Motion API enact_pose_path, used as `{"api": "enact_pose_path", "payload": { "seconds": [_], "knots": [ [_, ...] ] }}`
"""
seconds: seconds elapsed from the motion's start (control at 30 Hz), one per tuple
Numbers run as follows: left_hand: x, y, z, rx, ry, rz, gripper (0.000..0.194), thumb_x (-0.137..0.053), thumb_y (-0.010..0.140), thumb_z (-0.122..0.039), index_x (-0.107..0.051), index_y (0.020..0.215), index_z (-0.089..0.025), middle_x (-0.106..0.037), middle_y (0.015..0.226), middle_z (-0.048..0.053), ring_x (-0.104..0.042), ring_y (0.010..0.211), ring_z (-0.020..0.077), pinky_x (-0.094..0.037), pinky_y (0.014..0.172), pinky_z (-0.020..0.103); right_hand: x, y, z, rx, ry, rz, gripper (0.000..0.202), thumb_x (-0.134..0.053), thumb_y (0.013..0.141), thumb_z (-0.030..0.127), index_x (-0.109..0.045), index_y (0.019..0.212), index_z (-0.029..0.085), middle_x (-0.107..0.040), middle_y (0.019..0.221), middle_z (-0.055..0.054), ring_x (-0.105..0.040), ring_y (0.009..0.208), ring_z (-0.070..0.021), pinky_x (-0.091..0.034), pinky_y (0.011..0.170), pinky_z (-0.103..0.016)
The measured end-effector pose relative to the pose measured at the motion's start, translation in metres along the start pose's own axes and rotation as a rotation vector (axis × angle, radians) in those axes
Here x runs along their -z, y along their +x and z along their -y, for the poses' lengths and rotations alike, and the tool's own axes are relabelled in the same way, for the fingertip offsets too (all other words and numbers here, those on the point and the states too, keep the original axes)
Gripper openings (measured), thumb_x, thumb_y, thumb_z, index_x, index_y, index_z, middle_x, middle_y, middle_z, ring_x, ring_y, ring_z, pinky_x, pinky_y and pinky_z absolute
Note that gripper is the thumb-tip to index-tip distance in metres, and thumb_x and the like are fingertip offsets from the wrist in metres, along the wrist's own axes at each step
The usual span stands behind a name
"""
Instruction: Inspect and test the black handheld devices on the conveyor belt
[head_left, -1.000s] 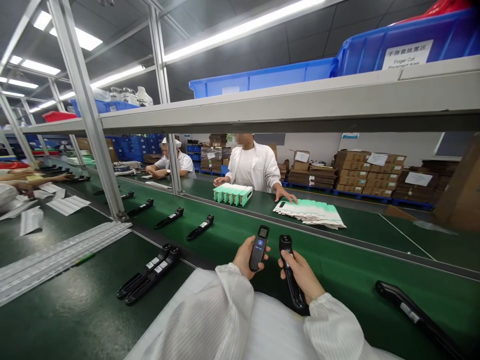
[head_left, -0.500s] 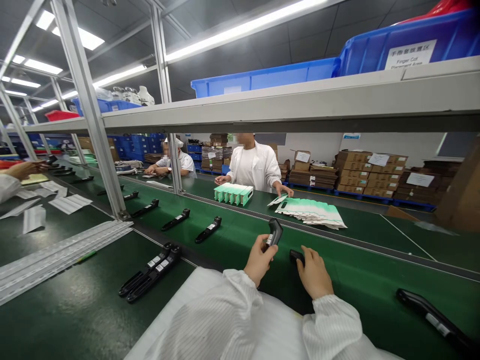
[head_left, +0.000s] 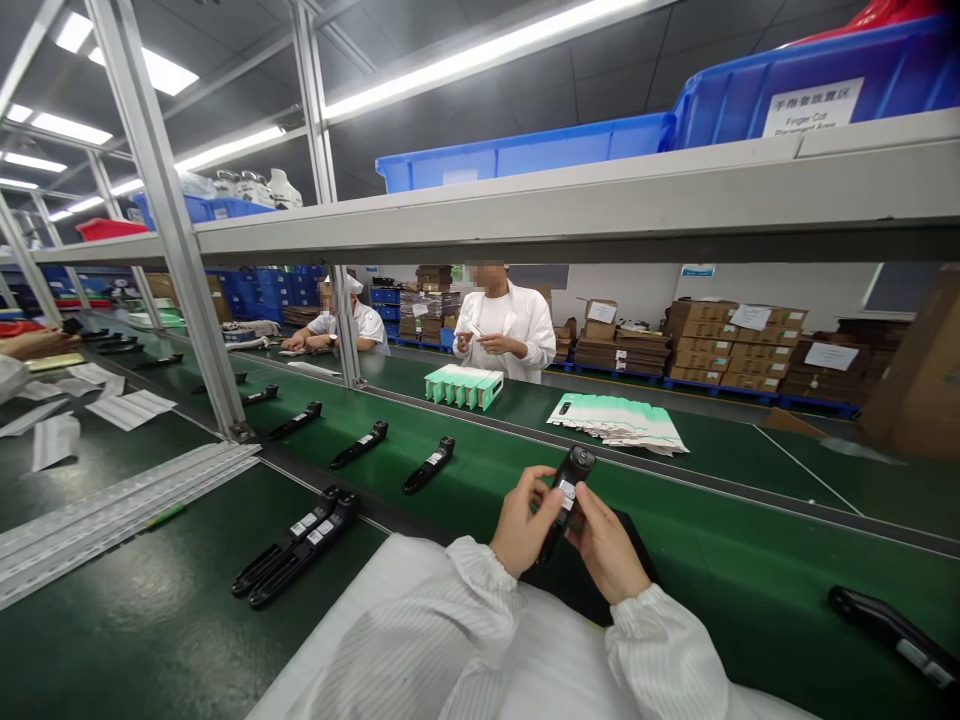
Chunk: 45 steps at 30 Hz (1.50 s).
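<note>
A black device with white labels [head_left: 576, 470] is held upright between both hands, over the green belt [head_left: 480, 480]. My left hand [head_left: 521, 522] has its fingers wrapped round the device, thumb on the label. On the other side, my right hand [head_left: 609, 548] presses its fingers against the same device. Similar black devices lie on the belt, one [head_left: 429, 465] to the left of my hands and one [head_left: 892, 635] at the far right. A pair of them [head_left: 304, 545] rests side by side on the dark green table at left.
Across the belt, a person in white [head_left: 510, 325] stands behind green-white cartons [head_left: 465, 387] and a fanned stack of flat cartons [head_left: 619, 422]. A metal post [head_left: 176, 230] rises at left. Above runs a shelf [head_left: 510, 210] with blue bins [head_left: 525, 155].
My left hand has turned the device, and my right hand has moved left onto it. The belt devices near the middle have shifted right. The person opposite has drawn a hand back from the flat cartons.
</note>
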<state>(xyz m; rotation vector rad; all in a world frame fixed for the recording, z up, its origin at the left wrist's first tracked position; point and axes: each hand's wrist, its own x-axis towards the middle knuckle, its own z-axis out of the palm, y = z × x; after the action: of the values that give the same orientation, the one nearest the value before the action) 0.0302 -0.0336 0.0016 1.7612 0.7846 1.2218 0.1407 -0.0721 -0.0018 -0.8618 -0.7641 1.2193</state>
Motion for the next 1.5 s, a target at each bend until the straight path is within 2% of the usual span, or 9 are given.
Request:
{"api": "enact_pose_path", "payload": {
  "seconds": [0.1, 0.23, 0.4, 0.57, 0.73, 1.0, 1.13, 1.27, 1.5],
  "knots": [
    [0.028, 0.018, 0.012, 0.035, 0.145, -0.064, 0.029, -0.038, 0.085, -0.039, -0.053, 0.099, -0.019, -0.054, 0.07, 0.002, -0.051, 0.065, 0.0138, -0.042, 0.064, 0.025, 0.001, 0.0, 0.001, -0.034, -0.024, 0.001, 0.042, -0.061, 0.067, 0.055, -0.064, 0.09, 0.021, -0.068, 0.091, -0.005, -0.06, 0.086, -0.0218, -0.045, 0.066, -0.029],
    [0.087, 0.036, 0.037, 0.043, 0.629, -0.284, 0.042, -0.049, 0.078, -0.026, -0.044, 0.118, -0.017, -0.053, 0.111, 0.012, -0.045, 0.107, 0.0242, -0.034, 0.091, 0.035, -0.001, -0.004, 0.004, -0.067, -0.014, 0.03, 0.048, -0.059, 0.067, 0.058, -0.062, 0.096, 0.021, -0.068, 0.09, -0.006, -0.062, 0.08, -0.0217, -0.045, 0.065, -0.03],
    [0.128, 0.037, 0.063, 0.57, 0.77, -0.263, 0.045, -0.05, 0.072, -0.013, -0.044, 0.117, -0.012, -0.045, 0.122, 0.02, -0.03, 0.122, 0.0349, -0.02, 0.098, 0.051, -0.002, -0.008, 0.005, -0.08, 0.01, -0.015, 0.043, -0.058, 0.067, 0.06, -0.064, 0.08, 0.019, -0.065, 0.077, -0.003, -0.06, 0.065, -0.0164, -0.044, 0.055, -0.026],
    [0.116, 0.039, 0.065, 0.597, 0.557, -0.221, 0.044, -0.047, 0.068, -0.006, -0.047, 0.111, -0.015, -0.044, 0.124, 0.017, -0.026, 0.126, 0.0321, -0.023, 0.098, 0.046, -0.002, -0.008, 0.008, -0.099, 0.252, 0.069, 0.032, -0.057, 0.072, 0.053, -0.062, 0.083, 0.023, -0.059, 0.072, 0.001, -0.046, 0.05, -0.0097, -0.042, 0.05, -0.026],
    [0.099, 0.04, 0.054, 0.647, 0.124, -0.135, 0.033, -0.037, 0.078, -0.02, -0.047, 0.109, -0.014, -0.057, 0.105, 0.013, -0.054, 0.1, 0.0227, -0.045, 0.07, 0.029, 0.0, -0.005, 0.007, -0.105, 0.245, 0.058, 0.033, -0.055, 0.074, 0.051, -0.061, 0.092, 0.023, -0.059, 0.073, 0.001, -0.045, 0.05, -0.0098, -0.041, 0.051, -0.026],
    [0.048, 0.027, 0.027, 0.756, -0.877, -0.01, 0.034, -0.036, 0.082, -0.037, -0.055, 0.093, -0.01, -0.057, 0.073, 0.004, -0.049, 0.05, 0.0077, -0.026, 0.034, 0.015, 0.026, 0.013, -0.016, -0.128, -0.65, -0.124, 0.045, -0.034, 0.079, 0.056, -0.056, 0.088, 0.018, -0.061, 0.068, -0.002, -0.052, 0.047, -0.0126, -0.039, 0.049, -0.027],
    [0.031, 0.02, 0.017, 0.775, -0.939, 0.065, 0.049, -0.039, 0.081, -0.054, -0.056, 0.098, -0.011, -0.057, 0.07, 0.004, -0.05, 0.049, 0.0092, -0.025, 0.033, 0.016, 0.046, 0.025, -0.024, -0.015, -1.011, -0.158, 0.034, -0.047, 0.072, 0.034, -0.052, 0.102, 0.019, -0.063, 0.086, -0.007, -0.061, 0.073, -0.0219, -0.044, 0.07, -0.035],
    [0.022, 0.015, 0.009, 0.765, -0.971, 0.117, 0.052, -0.037, 0.081, -0.054, -0.057, 0.098, -0.009, -0.058, 0.074, 0.006, -0.052, 0.053, 0.01, -0.026, 0.034, 0.016, 0.057, 0.028, -0.026, 0.079, -1.143, -0.204, 0.04, -0.047, 0.07, 0.026, -0.055, 0.107, 0.015, -0.054, 0.114, -0.017, -0.047, 0.109, -0.0322, -0.033, 0.091, -0.043],
    [0.008, 0.008, -0.001, 0.63, -0.743, 0.055, 0.034, -0.039, 0.082, -0.04, -0.054, 0.095, -0.012, -0.057, 0.075, 0.005, -0.049, 0.055, 0.0092, -0.026, 0.038, 0.017, 0.047, 0.023, -0.021, 0.345, -1.142, -0.25, 0.041, -0.041, 0.076, 0.032, -0.054, 0.113, 0.019, -0.053, 0.117, -0.013, -0.045, 0.11, -0.0313, -0.034, 0.091, -0.045]
  ]
}}
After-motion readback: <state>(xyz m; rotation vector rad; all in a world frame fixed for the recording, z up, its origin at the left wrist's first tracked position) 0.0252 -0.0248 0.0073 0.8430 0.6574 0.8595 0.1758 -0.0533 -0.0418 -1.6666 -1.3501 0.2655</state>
